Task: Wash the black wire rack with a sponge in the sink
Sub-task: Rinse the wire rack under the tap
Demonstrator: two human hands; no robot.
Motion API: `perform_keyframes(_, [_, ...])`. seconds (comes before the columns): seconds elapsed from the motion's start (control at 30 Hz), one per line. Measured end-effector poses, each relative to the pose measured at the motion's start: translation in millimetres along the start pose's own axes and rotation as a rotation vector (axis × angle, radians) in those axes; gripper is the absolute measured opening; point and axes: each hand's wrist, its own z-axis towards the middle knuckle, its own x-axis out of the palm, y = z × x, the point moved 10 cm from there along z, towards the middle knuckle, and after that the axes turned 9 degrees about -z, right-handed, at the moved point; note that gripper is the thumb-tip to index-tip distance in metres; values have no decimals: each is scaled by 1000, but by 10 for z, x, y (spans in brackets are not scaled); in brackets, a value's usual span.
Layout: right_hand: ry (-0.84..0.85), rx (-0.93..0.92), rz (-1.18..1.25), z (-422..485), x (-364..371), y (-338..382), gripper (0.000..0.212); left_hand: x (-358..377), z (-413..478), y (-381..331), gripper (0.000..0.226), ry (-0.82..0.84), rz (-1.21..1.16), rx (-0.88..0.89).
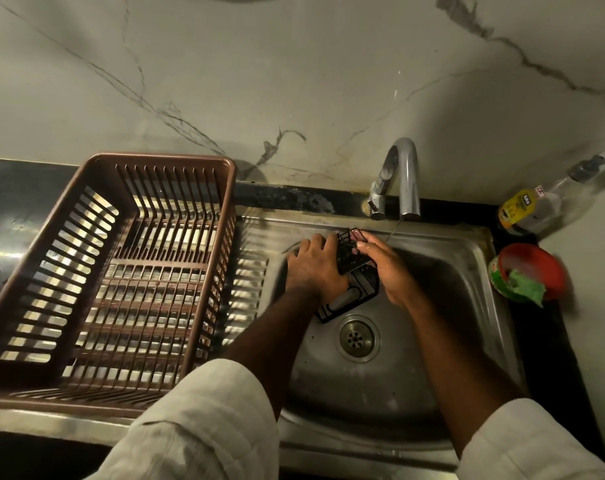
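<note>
I am holding the black wire rack [361,282] tilted low in the steel sink [467,258], just behind the drain and below the faucet [403,174]. My left hand [314,268] is gripping its left side and my right hand [387,268] is curling its fingers over the far end; whether a sponge is sitting under those fingers I cannot tell. To scrub well, I am judging that the 2 hands should be bracing the rack against the basin while I am working wire by wire, turning it to reach the corners.
</note>
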Motion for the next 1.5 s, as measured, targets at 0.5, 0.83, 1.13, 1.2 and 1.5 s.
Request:
perform_keyframes(0.5, [99, -113, -279, -100, 13, 227, 21, -104, -291, 111, 51, 235, -616, -486])
perform_keyframes(0.83, [239, -88, -210, -191, 112, 518, 30, -629, -331, -144, 15, 477, -679, -474])
perform_keyframes(1.13, [5, 129, -7, -124, -113, 374, 54, -1058, -296, -27, 87, 76, -981, -478])
perform_keyframes(1.2, [-40, 139, 83, -111, -196, 365, 55, -1044, -453, -14, 115, -7, -1010, -421])
perform_keyframes(1.5, [-78, 199, 198, -125, -103, 349, 40, -688, -949, -8, 98, -184, -644, -387])
